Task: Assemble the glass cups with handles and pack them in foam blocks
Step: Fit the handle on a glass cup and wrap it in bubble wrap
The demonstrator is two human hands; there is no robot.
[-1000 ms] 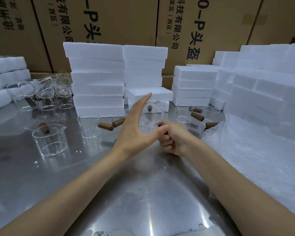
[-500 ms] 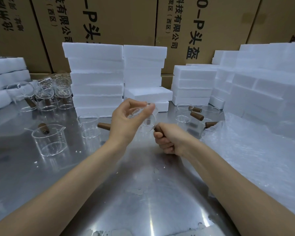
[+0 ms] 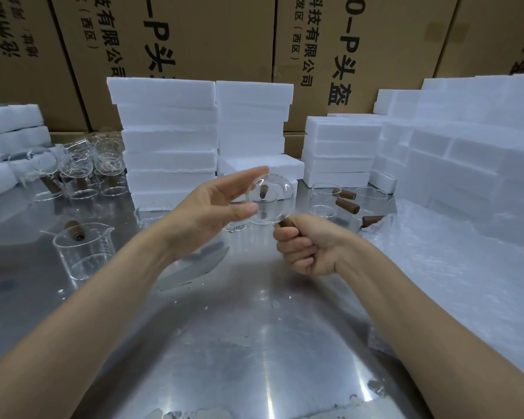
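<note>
My right hand (image 3: pixel 307 247) is wrapped tight round the wooden handle (image 3: pixel 287 222) to steady it, while my left hand (image 3: pixel 215 208), fingers straight, touches the glass cup (image 3: pixel 271 201) held above the table (image 3: pixel 254 343), probably to twist it on.

Bare worktop (image 3: pixel 254 343) lies open below both hands. Foam stacks (image 3: pixel 167 140) wall the far side; loose cups (image 3: pixel 84 251) crowd left, plastic sheet (image 3: pixel 466 291) right.

A clear glass cup (image 3: pixel 270 201) on a brown wooden handle (image 3: pixel 288 222), held tilted above the table.
</note>
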